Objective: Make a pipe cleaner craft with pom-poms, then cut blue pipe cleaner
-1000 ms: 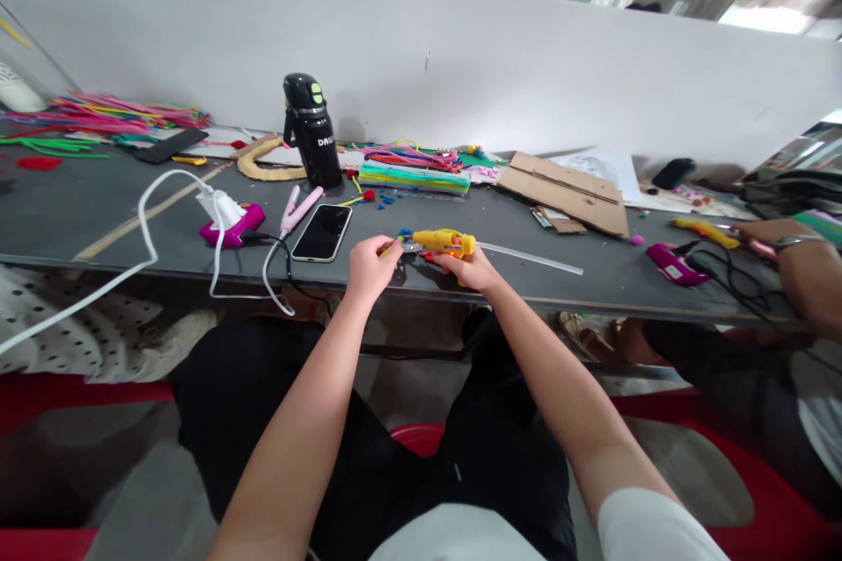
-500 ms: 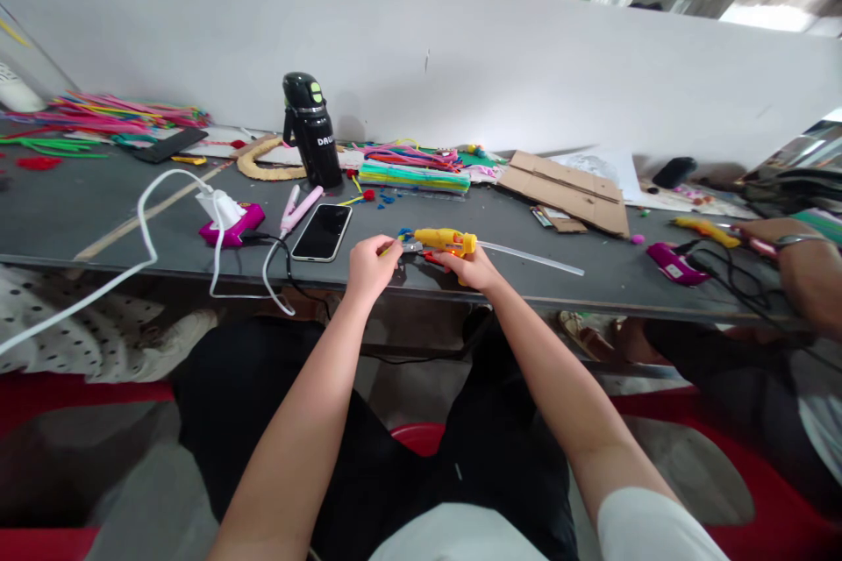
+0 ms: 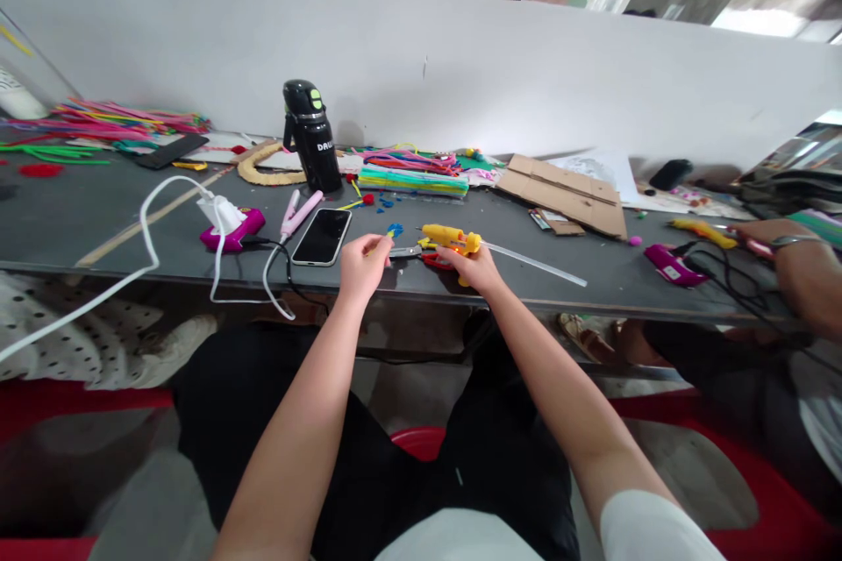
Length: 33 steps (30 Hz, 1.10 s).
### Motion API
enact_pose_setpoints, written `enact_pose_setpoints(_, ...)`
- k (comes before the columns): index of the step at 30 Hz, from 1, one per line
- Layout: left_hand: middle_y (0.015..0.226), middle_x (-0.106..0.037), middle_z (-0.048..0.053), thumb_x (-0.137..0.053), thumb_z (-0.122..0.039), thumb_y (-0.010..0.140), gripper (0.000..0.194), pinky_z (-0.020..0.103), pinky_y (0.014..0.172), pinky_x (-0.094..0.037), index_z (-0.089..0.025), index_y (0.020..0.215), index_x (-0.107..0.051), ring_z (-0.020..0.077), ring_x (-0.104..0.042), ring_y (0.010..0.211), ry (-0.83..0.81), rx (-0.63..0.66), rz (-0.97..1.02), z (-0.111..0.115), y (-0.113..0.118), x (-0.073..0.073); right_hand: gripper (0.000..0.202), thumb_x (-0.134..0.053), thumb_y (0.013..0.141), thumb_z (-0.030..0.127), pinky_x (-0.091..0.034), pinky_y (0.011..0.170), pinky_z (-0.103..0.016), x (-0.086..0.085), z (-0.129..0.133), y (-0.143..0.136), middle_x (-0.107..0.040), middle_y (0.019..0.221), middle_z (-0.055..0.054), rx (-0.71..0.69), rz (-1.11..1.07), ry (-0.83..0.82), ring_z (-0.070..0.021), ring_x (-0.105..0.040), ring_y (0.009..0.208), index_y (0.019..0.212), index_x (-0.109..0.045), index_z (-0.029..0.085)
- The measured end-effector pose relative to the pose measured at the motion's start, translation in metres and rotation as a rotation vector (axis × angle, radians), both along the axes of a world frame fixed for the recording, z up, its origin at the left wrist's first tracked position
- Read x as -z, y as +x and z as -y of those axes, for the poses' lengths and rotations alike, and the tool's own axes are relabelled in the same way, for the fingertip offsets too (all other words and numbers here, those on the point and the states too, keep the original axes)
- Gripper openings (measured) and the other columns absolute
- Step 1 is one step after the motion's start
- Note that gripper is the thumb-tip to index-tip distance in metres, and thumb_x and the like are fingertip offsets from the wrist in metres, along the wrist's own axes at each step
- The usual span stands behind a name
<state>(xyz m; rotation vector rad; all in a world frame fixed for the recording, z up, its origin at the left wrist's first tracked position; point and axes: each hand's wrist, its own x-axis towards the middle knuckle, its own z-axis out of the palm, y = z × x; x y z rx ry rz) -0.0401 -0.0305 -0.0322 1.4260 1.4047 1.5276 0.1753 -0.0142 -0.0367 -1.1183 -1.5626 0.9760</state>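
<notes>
Here, at the frame's centre, the left hand [image 3: 364,266] pinches a small blue piece [image 3: 396,230]; just right, the right hand [image 3: 476,268] grips a yellow glue gun [image 3: 448,236]. Farther back, left of centre, stands a black bottle [image 3: 317,145].

Head view, forward-down, desk [image 3: 618,267] seemingly near

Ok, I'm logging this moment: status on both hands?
Left hand: pinching blue piece. Right hand: gripping yellow glue gun. Scissors between them, phone beside left hand.

Black bottle [image 3: 317,149] behind phone [image 3: 322,237]
</notes>
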Motion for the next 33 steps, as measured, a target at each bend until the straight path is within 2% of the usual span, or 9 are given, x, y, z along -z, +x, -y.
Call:
enact_pose_setpoints(4, 0.051, -0.052, -0.002, -0.063, -0.033, 0.077, 0.019, 0.024, 0.053, -0.038, -0.016, 0.073, -0.071, 0.0113, -0.049, 0.052, -0.009, -0.033, 0.118, -0.001, -0.004, -0.003, 0.045, -0.073, 0.074, 0.052, -0.055, 0.083, -0.038, -0.003, -0.008, 0.02, -0.076, 0.098, -0.009, 0.2, 0.074, 0.04, -0.0275, -0.07, 0.092, 0.102, -0.075, 0.016)
enact_pose_setpoints(9, 0.051, -0.051, -0.002, -0.064, -0.032, 0.076, 0.018, 0.024, 0.052, -0.037, -0.016, 0.072, -0.072, 0.0105, -0.047, 0.051, -0.017, -0.039, 0.168, 0.0, -0.006, -0.004, 0.053, -0.074, 0.068, 0.06, -0.052, 0.072, -0.036, -0.01, -0.033, 0.07, -0.072, 0.084, -0.01, 0.459, 0.324, -0.071, -0.0262, -0.067, 0.078, 0.091, -0.074, 0.012)
enact_pose_setpoints(12, 0.051, -0.052, -0.002, -0.064, -0.031, 0.077, 0.018, 0.023, 0.052, -0.037, -0.016, 0.071, -0.072, 0.0103, -0.047, 0.051, -0.016, -0.029, 0.166, -0.001, -0.005, -0.002, 0.056, -0.073, 0.065, 0.062, -0.05, 0.073, -0.038, -0.01, -0.047, 0.092, -0.069, 0.084, -0.012, 0.551, 0.54, -0.124, -0.0264, -0.064, 0.079, 0.088, -0.072, 0.011)
enact_pose_setpoints(14, 0.051, -0.052, -0.002, -0.064, -0.031, 0.077, 0.018, 0.024, 0.053, -0.037, -0.016, 0.072, -0.072, 0.0105, -0.048, 0.051, -0.022, -0.025, 0.154, -0.001, -0.005, 0.0, 0.057, -0.073, 0.065, 0.064, -0.049, 0.072, -0.037, -0.01, -0.051, 0.099, -0.068, 0.083, -0.011, 0.54, 0.629, -0.144, -0.0254, -0.062, 0.078, 0.088, -0.071, 0.012)
enact_pose_setpoints(19, 0.051, -0.052, -0.002, -0.064, -0.031, 0.076, 0.017, 0.024, 0.053, -0.037, -0.016, 0.072, -0.072, 0.0111, -0.049, 0.052, -0.024, -0.016, 0.143, -0.002, -0.005, 0.002, 0.054, -0.069, 0.067, 0.065, -0.046, 0.066, -0.034, -0.01, -0.044, 0.101, -0.066, 0.079, -0.007, 0.419, 0.688, -0.153, -0.0217, -0.059, 0.07, 0.088, -0.071, 0.016)
enact_pose_setpoints(24, 0.05, -0.053, -0.002, -0.067, -0.033, 0.076, 0.019, 0.023, 0.051, -0.035, -0.016, 0.072, -0.073, 0.0106, -0.048, 0.05, -0.037, -0.017, 0.137, -0.002, -0.004, 0.002, 0.06, -0.07, 0.066, 0.066, -0.048, 0.079, -0.039, -0.003, -0.031, 0.11, -0.069, 0.1, -0.012, 0.496, 0.65, -0.005, -0.0249, -0.062, 0.084, 0.098, -0.069, 0.014)
enact_pose_setpoints(27, 0.05, -0.054, -0.002, -0.066, -0.035, 0.076, 0.021, 0.024, 0.051, -0.035, -0.016, 0.073, -0.073, 0.0108, -0.048, 0.049, -0.049, -0.016, 0.12, -0.002, -0.003, 0.001, 0.06, -0.072, 0.067, 0.061, -0.049, 0.078, -0.037, 0.002, -0.014, 0.111, -0.069, 0.103, -0.011, 0.537, 0.6, 0.032, -0.0224, -0.061, 0.081, 0.103, -0.066, 0.015)
enact_pose_setpoints(31, 0.049, -0.053, -0.002, -0.066, -0.034, 0.076, 0.02, 0.024, 0.052, -0.036, -0.016, 0.072, -0.073, 0.0109, -0.049, 0.049, -0.049, -0.024, 0.117, -0.002, -0.004, 0.001, 0.038, -0.063, 0.081, 0.05, -0.049, 0.076, -0.036, 0.003, 0.02, 0.086, -0.066, 0.096, -0.009, 0.733, 0.492, 0.311, -0.02, -0.059, 0.077, 0.1, -0.062, 0.016)
enact_pose_setpoints(33, 0.05, -0.053, -0.002, -0.066, -0.032, 0.077, 0.018, 0.023, 0.053, -0.037, -0.016, 0.071, -0.072, 0.011, -0.049, 0.051, -0.046, -0.023, 0.115, -0.001, -0.004, 0.001, 0.026, -0.054, 0.089, 0.042, -0.049, 0.074, -0.033, 0.001, 0.025, 0.058, -0.066, 0.087, -0.007, 0.559, 0.446, 0.384, -0.0187, -0.059, 0.074, 0.096, -0.062, 0.019)
